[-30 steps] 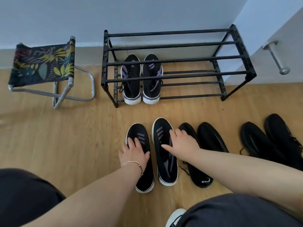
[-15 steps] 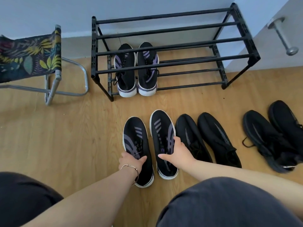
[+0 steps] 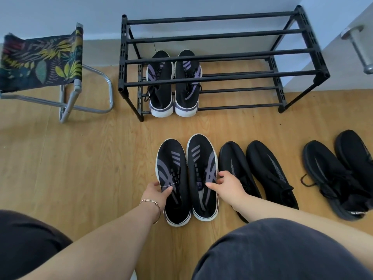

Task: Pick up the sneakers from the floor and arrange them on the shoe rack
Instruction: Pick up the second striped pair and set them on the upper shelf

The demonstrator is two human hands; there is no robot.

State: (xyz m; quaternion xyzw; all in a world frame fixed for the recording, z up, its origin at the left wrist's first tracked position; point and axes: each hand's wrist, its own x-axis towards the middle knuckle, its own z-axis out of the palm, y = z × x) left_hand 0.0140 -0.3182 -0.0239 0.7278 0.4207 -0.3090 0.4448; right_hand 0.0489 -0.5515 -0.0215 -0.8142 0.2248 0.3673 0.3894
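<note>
1. While gripping the left striped sneaker [image 3: 175,178] at its outer edge, left hand [image 3: 159,191] with thumb across the laces.
2. Right hand [image 3: 227,185] clasped around the right striped sneaker [image 3: 202,174], thumb on top.
3. Both sneakers side by side between the hands; whether on the floor or just off it, unclear.
4. Beyond the hands, shoe rack [image 3: 222,77] holding one pair [image 3: 174,85].
5. Right of the right hand, black sneakers [image 3: 260,170].

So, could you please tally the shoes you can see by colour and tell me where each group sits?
Black shoes with purple stripes and white soles: 4, with 2 on the shoe rack at and, and 2 on the floor at and
All-black shoes on the floor: 4, at
Total: 8 shoes
</note>
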